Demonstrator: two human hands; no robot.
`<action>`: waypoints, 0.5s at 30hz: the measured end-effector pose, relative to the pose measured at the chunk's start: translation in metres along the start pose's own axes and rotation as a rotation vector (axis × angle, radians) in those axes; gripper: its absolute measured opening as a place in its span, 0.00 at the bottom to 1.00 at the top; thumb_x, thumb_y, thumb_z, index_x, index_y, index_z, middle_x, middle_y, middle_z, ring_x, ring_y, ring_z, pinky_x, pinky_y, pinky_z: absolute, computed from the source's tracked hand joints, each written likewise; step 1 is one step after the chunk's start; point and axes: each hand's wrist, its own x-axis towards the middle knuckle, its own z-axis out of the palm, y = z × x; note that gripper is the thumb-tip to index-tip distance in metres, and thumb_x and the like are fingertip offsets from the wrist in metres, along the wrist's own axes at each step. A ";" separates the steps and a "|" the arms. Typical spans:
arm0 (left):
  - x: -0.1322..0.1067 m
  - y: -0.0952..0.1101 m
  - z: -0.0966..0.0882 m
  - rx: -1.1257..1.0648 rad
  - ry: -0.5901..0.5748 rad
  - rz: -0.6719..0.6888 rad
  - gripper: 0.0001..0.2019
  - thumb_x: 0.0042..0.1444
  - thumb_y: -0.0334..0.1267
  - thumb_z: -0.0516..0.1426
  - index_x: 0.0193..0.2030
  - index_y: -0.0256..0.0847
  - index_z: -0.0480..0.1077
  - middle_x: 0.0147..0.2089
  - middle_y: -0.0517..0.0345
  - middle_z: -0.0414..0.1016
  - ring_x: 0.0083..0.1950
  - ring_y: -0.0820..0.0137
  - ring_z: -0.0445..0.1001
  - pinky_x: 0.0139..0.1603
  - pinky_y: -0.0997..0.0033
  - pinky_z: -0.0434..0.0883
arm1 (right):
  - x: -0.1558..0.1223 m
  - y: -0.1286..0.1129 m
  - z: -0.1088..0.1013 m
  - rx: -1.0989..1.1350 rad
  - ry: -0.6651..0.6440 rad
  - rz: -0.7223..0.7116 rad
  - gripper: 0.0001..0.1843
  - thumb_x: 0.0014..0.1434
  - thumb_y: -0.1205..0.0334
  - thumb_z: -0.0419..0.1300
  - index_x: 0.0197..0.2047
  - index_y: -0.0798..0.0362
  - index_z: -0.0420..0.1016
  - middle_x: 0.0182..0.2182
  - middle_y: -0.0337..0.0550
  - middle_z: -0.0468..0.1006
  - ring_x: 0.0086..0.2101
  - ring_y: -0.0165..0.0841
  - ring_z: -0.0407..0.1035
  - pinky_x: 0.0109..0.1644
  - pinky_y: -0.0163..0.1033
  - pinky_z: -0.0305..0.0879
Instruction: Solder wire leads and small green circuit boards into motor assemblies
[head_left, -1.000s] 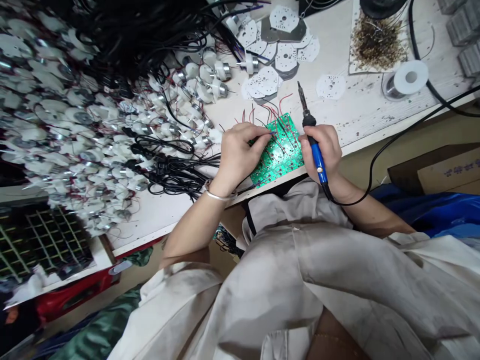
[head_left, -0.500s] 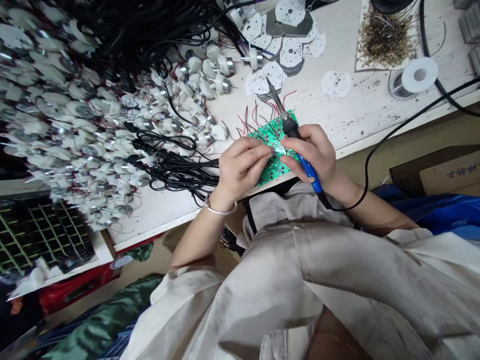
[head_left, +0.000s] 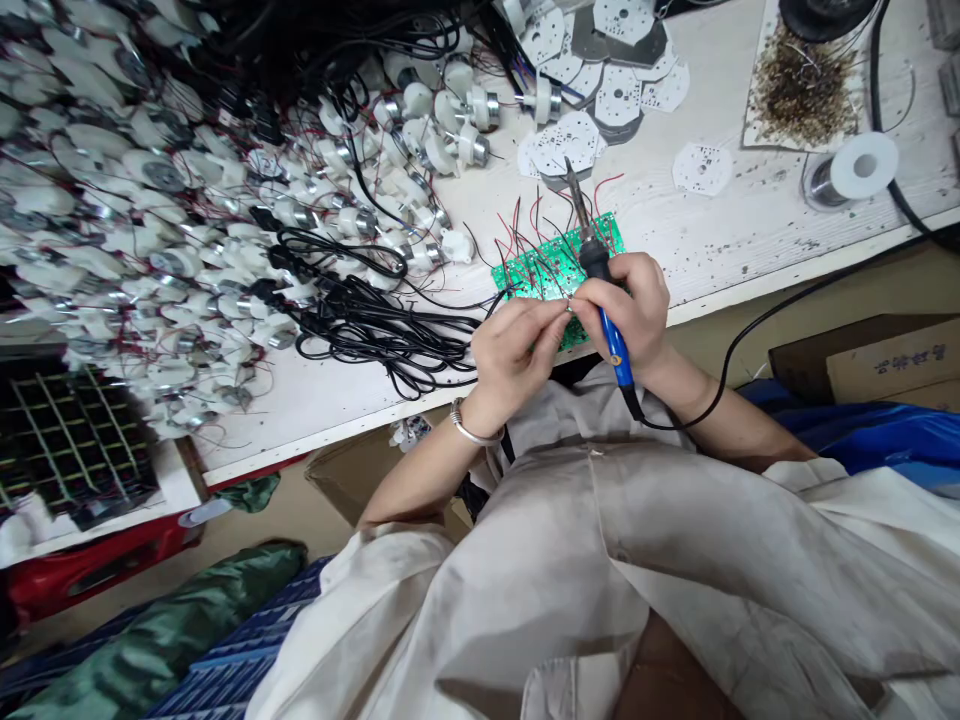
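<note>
My right hand is closed around the blue handle of a soldering iron, whose metal tip points up and away from me. Its thumb and forefinger are also pinched, close against the fingertips of my left hand. The left fingers are pressed together over the near part of a green circuit board; whatever is between them is too small to make out. Thin red and black wires stick up from the board's far side. Both hands hide part of the board.
Black cables lie left of the board, beside a large heap of small white-and-silver motors. White octagonal boards are stacked beyond. At right stand a solder spool and a pad of brown residue. The iron's cord loops past my right forearm.
My left hand has moved right and its fingertips have come together with those of the right hand. The soldering iron stays in my right hand. The whole view has shifted slightly.
</note>
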 end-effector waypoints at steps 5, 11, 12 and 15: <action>0.017 -0.006 -0.007 0.127 -0.057 -0.126 0.08 0.71 0.40 0.55 0.41 0.43 0.73 0.37 0.59 0.79 0.39 0.71 0.76 0.42 0.68 0.72 | 0.005 0.001 0.001 0.092 0.069 0.024 0.08 0.70 0.53 0.57 0.46 0.44 0.76 0.37 0.39 0.69 0.37 0.30 0.69 0.41 0.39 0.70; 0.043 -0.032 -0.009 0.220 -0.527 -0.104 0.10 0.72 0.40 0.49 0.45 0.43 0.70 0.48 0.52 0.79 0.53 0.60 0.74 0.58 0.54 0.67 | -0.001 0.012 -0.009 0.209 0.083 0.124 0.10 0.69 0.59 0.57 0.53 0.43 0.74 0.36 0.42 0.75 0.38 0.33 0.71 0.40 0.42 0.76; 0.043 -0.034 -0.008 0.237 -0.575 -0.107 0.10 0.72 0.40 0.49 0.45 0.43 0.70 0.48 0.52 0.79 0.53 0.58 0.73 0.58 0.53 0.66 | -0.003 0.013 -0.009 0.200 0.065 0.156 0.10 0.70 0.58 0.56 0.53 0.42 0.74 0.36 0.42 0.75 0.38 0.34 0.71 0.39 0.43 0.76; 0.039 -0.039 -0.008 0.304 -0.642 -0.139 0.11 0.71 0.41 0.49 0.45 0.42 0.71 0.44 0.51 0.78 0.51 0.57 0.72 0.55 0.54 0.65 | -0.006 0.014 -0.007 0.186 0.039 0.184 0.10 0.69 0.58 0.56 0.52 0.42 0.74 0.38 0.43 0.73 0.38 0.34 0.72 0.38 0.43 0.76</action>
